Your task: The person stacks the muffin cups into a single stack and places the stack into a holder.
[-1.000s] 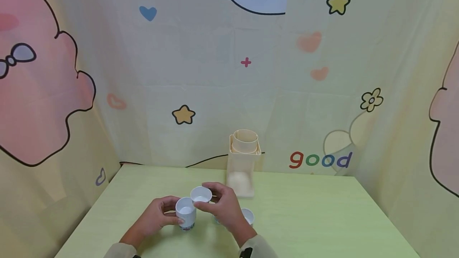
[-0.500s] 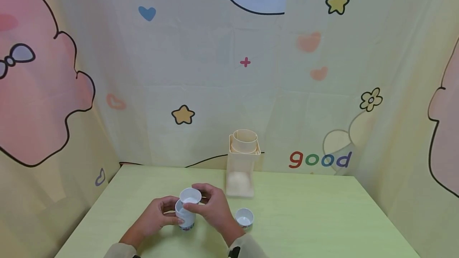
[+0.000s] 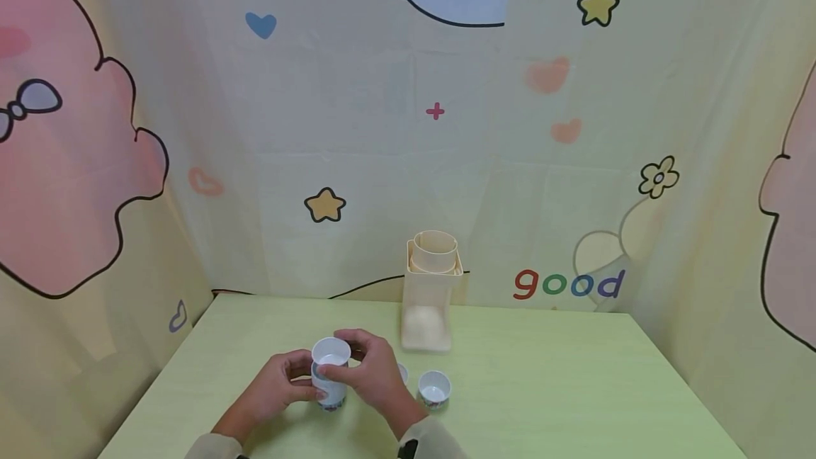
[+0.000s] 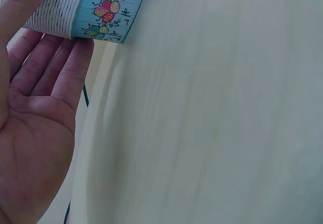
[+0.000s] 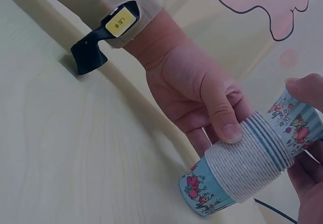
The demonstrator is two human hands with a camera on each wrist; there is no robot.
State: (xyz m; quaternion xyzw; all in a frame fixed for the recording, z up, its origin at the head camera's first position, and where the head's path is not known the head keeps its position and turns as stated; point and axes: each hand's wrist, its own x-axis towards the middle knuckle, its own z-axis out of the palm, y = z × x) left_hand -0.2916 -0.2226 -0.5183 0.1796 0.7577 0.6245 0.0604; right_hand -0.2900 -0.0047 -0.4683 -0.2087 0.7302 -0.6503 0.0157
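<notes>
Cup pinched by the right hand sits partly inside a nested cup stack the left hand grips.

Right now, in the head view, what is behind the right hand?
Part of a cup, white inside, shows past the right hand; the hand covers the rest, so its contents cannot be told.
</notes>
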